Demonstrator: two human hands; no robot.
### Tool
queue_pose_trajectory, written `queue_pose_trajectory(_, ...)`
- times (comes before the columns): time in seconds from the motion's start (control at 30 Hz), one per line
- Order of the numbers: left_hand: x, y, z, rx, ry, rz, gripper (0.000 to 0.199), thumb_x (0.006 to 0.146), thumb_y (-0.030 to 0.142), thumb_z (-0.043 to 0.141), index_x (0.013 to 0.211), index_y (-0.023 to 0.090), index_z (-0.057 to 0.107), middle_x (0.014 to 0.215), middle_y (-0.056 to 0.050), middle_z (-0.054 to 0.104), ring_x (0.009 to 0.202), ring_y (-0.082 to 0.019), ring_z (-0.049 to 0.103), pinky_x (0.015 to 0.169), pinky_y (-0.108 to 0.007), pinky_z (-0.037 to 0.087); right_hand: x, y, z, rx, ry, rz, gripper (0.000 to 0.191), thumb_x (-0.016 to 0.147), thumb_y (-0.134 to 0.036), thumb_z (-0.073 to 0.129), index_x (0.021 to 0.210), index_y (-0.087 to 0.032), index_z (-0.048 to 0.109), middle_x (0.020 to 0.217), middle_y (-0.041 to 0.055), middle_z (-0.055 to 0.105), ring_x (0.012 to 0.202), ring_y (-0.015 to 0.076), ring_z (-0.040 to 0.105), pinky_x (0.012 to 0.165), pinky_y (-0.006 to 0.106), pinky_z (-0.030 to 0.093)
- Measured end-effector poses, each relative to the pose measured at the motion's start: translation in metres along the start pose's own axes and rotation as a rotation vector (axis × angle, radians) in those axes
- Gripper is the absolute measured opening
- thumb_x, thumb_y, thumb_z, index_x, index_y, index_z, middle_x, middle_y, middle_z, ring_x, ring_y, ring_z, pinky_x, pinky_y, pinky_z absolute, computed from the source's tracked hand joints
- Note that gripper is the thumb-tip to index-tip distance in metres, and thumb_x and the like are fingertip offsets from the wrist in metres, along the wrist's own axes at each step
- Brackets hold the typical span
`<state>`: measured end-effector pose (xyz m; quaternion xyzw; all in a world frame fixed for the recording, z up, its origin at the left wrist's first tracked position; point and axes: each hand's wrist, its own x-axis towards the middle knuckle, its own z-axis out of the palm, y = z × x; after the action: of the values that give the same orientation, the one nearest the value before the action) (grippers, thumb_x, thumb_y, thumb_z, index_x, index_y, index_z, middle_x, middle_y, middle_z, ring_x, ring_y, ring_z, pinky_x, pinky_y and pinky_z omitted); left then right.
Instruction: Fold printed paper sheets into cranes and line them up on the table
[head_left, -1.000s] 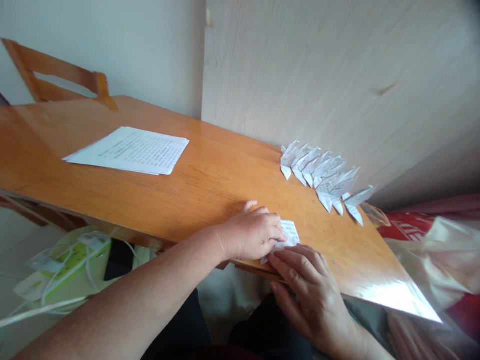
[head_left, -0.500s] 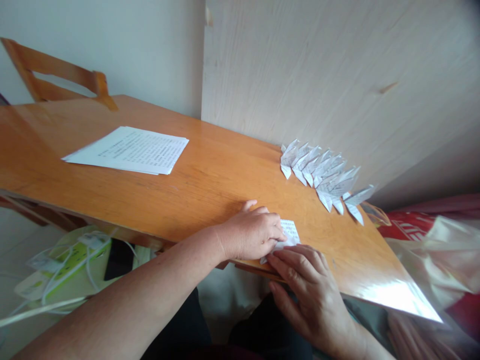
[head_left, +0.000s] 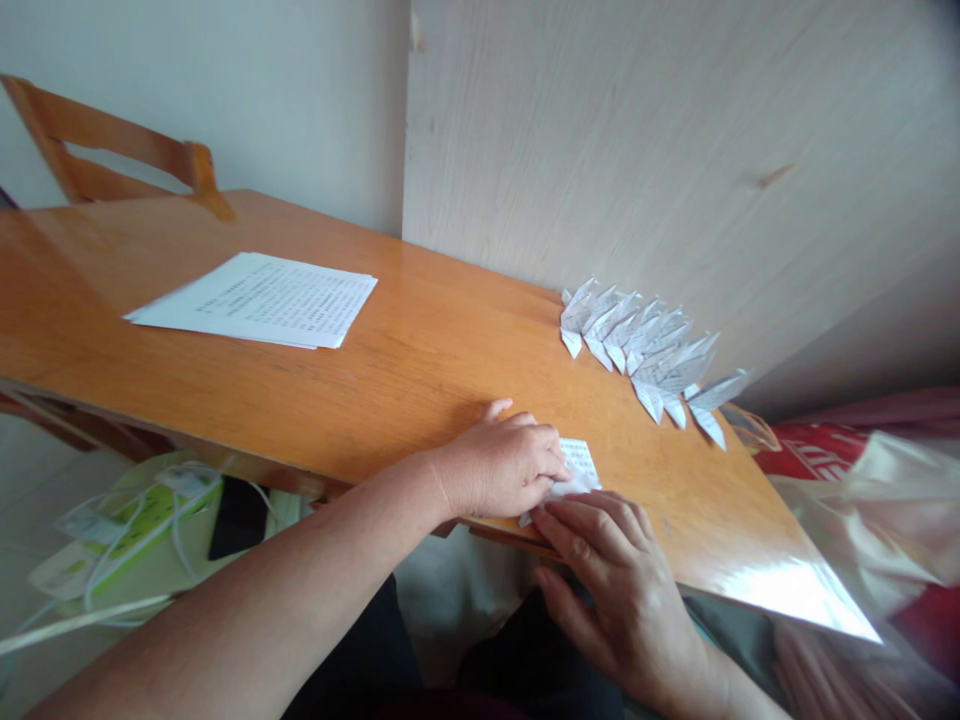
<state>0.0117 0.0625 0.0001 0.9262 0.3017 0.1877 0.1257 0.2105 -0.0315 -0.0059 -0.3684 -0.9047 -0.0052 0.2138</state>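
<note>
My left hand [head_left: 506, 465] is palm down near the table's front edge. Its fingers curl onto a small folded printed paper [head_left: 579, 462], and the little finger sticks out to the far side. Against the near side of that paper lie the fingers of my right hand [head_left: 619, 570], fairly straight, with the thumb apart below the table edge. Both hands cover much of the paper, so its full shape is hidden. Beyond them, a row of several folded paper pieces [head_left: 645, 345] with upright points stands along the wall side.
A stack of printed sheets [head_left: 262, 300] lies on the left of the wooden table [head_left: 435, 330]. A wooden chair [head_left: 127, 145] stands behind. Lower left are a power strip [head_left: 154, 520], cables and a dark phone-like object [head_left: 238, 518]. Bags [head_left: 877, 500] crowd the right end.
Almost nothing differs. Both hands stay on the folded paper, with only a very slight shift of the right hand.
</note>
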Motion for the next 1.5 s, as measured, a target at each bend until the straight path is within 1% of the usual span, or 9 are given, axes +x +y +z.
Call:
queue_pose_trajectory(0.33, 0.000, 0.000, 0.001, -0.014, 0.002, -0.007, 0.028, 0.091, 0.021, 0.058, 0.108, 0.036, 0.075, 0.116, 0.000, 0.069, 0.110, -0.025, 0.058, 0.106, -0.054, 0.026, 0.000, 0.001, -0.001, -0.048, -0.013, -0.048, 0.044, 0.091, -0.029, 0.066, 0.133, -0.018, 0.061, 0.119, 0.0102, 0.067, 0.111, 0.0293, 0.056, 0.099, 0.052, 0.042)
queue_pose_trajectory(0.5, 0.000, 0.000, -0.002, -0.019, -0.025, 0.003, 0.027, 0.093, 0.024, 0.056, 0.110, 0.034, 0.074, 0.117, -0.001, 0.068, 0.111, -0.025, 0.057, 0.106, -0.056, 0.026, 0.011, -0.010, -0.005, -0.116, 0.036, -0.061, 0.036, 0.090, -0.036, 0.068, 0.119, -0.015, 0.068, 0.107, 0.0093, 0.072, 0.102, 0.0288, 0.061, 0.093, 0.049, 0.044)
queue_pose_trajectory(0.7, 0.001, -0.001, -0.003, -0.028, -0.037, 0.007, 0.027, 0.094, 0.024, 0.055, 0.110, 0.034, 0.074, 0.117, -0.001, 0.068, 0.111, -0.025, 0.057, 0.106, -0.053, 0.026, 0.021, -0.024, -0.008, -0.233, -0.046, -0.050, 0.031, 0.089, -0.041, 0.067, 0.102, -0.014, 0.073, 0.096, 0.0107, 0.072, 0.090, 0.0290, 0.063, 0.083, 0.045, 0.049)
queue_pose_trajectory(0.97, 0.002, -0.001, -0.001, -0.031, -0.035, -0.004, 0.027, 0.093, 0.025, 0.055, 0.107, 0.034, 0.075, 0.114, -0.001, 0.068, 0.108, -0.025, 0.056, 0.108, -0.055, 0.024, 0.015, -0.028, -0.003, -0.275, -0.022, -0.048, 0.042, 0.090, -0.045, 0.065, 0.111, -0.010, 0.071, 0.102, 0.0139, 0.072, 0.096, 0.0316, 0.064, 0.086, 0.047, 0.051)
queue_pose_trajectory(1.13, 0.002, -0.001, -0.002, -0.044, -0.043, -0.018, 0.029, 0.092, 0.023, 0.055, 0.110, 0.034, 0.075, 0.117, -0.002, 0.068, 0.110, -0.025, 0.056, 0.109, -0.059, 0.021, 0.016, -0.035, -0.001, -0.319, -0.023, -0.041, 0.047, 0.090, -0.047, 0.064, 0.114, -0.007, 0.070, 0.101, 0.0152, 0.072, 0.091, 0.0316, 0.065, 0.079, 0.047, 0.053)
queue_pose_trajectory(1.23, 0.002, -0.001, -0.002, -0.046, -0.041, -0.023, 0.029, 0.092, 0.023, 0.055, 0.110, 0.034, 0.075, 0.119, -0.002, 0.068, 0.111, -0.026, 0.056, 0.108, -0.059, 0.021, 0.018, -0.038, -0.004, -0.326, -0.035, -0.018, 0.046, 0.090, -0.048, 0.064, 0.113, -0.009, 0.071, 0.101, 0.0148, 0.073, 0.091, 0.0315, 0.065, 0.076, 0.046, 0.053)
queue_pose_trajectory(1.37, 0.002, -0.002, 0.000, -0.045, -0.037, -0.007, 0.029, 0.091, 0.023, 0.055, 0.109, 0.034, 0.075, 0.118, -0.001, 0.068, 0.111, -0.025, 0.056, 0.106, -0.054, 0.025, 0.017, -0.044, -0.004, -0.300, -0.038, 0.002, 0.045, 0.088, -0.048, 0.066, 0.115, -0.012, 0.070, 0.105, 0.0133, 0.073, 0.093, 0.0312, 0.064, 0.078, 0.047, 0.052)
queue_pose_trajectory(1.43, 0.002, -0.003, 0.001, -0.035, -0.028, -0.003, 0.030, 0.090, 0.023, 0.055, 0.109, 0.034, 0.075, 0.117, -0.001, 0.069, 0.111, -0.024, 0.056, 0.105, -0.051, 0.027, 0.013, -0.048, 0.004, -0.244, -0.049, -0.022, 0.044, 0.087, -0.050, 0.067, 0.115, -0.016, 0.070, 0.108, 0.0110, 0.073, 0.096, 0.0312, 0.063, 0.080, 0.046, 0.051)
queue_pose_trajectory(1.5, 0.002, -0.004, 0.002, -0.024, -0.014, -0.003, 0.030, 0.090, 0.022, 0.055, 0.109, 0.034, 0.075, 0.116, 0.000, 0.069, 0.110, -0.023, 0.057, 0.105, -0.049, 0.027, 0.005, -0.053, 0.017, -0.142, -0.051, -0.096, 0.039, 0.088, -0.054, 0.064, 0.108, -0.022, 0.072, 0.106, 0.0072, 0.074, 0.097, 0.0300, 0.063, 0.080, 0.045, 0.050)
